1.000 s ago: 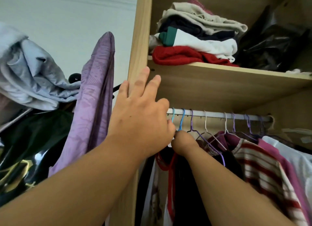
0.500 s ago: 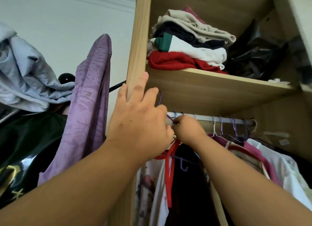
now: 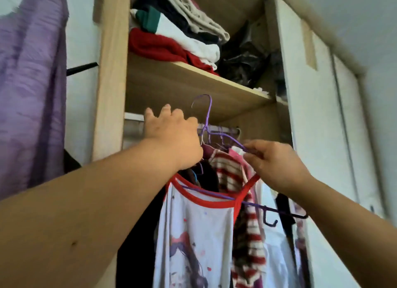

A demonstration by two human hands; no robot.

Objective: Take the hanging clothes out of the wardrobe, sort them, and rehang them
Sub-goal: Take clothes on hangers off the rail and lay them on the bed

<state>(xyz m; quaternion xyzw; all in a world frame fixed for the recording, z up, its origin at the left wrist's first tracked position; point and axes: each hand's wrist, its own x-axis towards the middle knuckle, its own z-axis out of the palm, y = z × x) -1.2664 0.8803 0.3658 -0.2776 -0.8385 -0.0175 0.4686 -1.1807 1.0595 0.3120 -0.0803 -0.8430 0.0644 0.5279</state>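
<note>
My left hand point(image 3: 171, 137) is gripping the purple hanger point(image 3: 228, 136) at its neck; my right hand point(image 3: 277, 162) is pinching its shoulder. It is carrying the white top point(image 3: 197, 227), hook off the rail point(image 3: 133, 117). Other clothes point(image 3: 231, 171) are hanging there, so I am judging most work is remaining.

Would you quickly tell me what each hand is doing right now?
Left hand: holding the purple hanger at its neck.
Right hand: pinching the same hanger's arm.

Two arms, bare up to the frame's edge. The left forearm point(image 3: 86, 212) carries a small dark mole; the left hand point(image 3: 171, 137) has a faint spot on its back. The right hand point(image 3: 277, 165) and right forearm point(image 3: 343, 212) are bare too.
</note>
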